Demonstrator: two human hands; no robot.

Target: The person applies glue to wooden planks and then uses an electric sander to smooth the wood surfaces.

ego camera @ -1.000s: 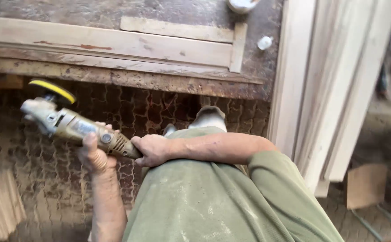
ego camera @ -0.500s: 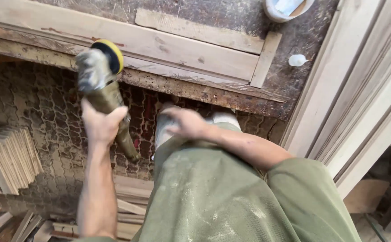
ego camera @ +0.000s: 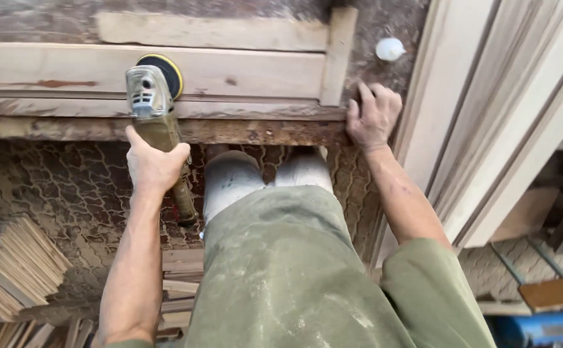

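Gripping the body of one angle sander (ego camera: 156, 116), the left hand (ego camera: 154, 166) has its fingers clamped round the handle, hiding most of it; the tool's yellow-edged disc (ego camera: 165, 74) rests against a pale board (ego camera: 243, 72) on the workbench (ego camera: 230, 131). Fingers spread, the right hand (ego camera: 373, 116) presses on the bench edge. One small white cap (ego camera: 390, 48) lies beyond. Two shoes (ego camera: 265, 174) show below, half covered by clothing. Stacked wood strips (ego camera: 10, 264) are cut off at left.
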